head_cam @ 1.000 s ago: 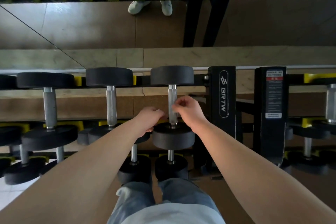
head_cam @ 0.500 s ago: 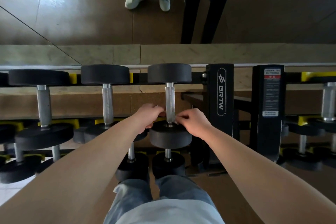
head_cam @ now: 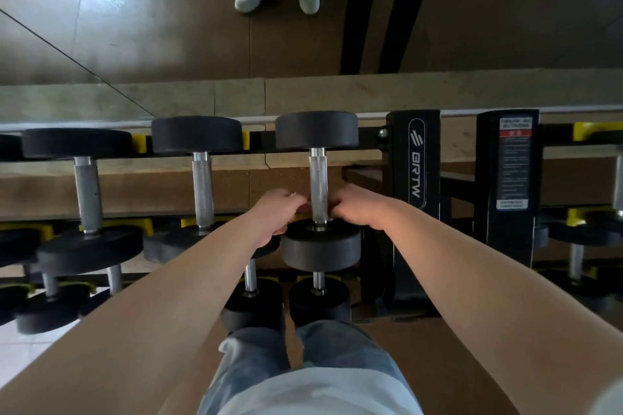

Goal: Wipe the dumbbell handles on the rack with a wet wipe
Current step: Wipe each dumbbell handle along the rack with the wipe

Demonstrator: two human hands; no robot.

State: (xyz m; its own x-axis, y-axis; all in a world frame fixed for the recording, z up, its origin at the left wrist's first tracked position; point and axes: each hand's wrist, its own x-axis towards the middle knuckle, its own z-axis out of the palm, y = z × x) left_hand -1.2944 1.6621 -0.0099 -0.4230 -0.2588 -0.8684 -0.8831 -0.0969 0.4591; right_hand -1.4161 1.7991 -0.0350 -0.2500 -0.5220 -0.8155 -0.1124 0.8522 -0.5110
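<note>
Mirrored wall [head_cam: 168,44] is seen behind the rack [head_cam: 413,162]; the rightmost dumbbell handle [head_cam: 319,184] is flanked by the curled left hand [head_cam: 274,216] and right hand [head_cam: 357,209], their hold unclear.

Both bare forearms are reaching forward and converging toward the middle of the view. The left hand [head_cam: 276,214] is curling loosely, knuckles up, its fingertips [head_cam: 296,201] pointing toward the right hand. The right hand [head_cam: 357,209] is mirroring it, fingers [head_cam: 337,209] bent inward and bunching near the left hand's fingertips. The two hands are sitting close together at the same height, wrists straight, palms turning down and slightly inward
</note>
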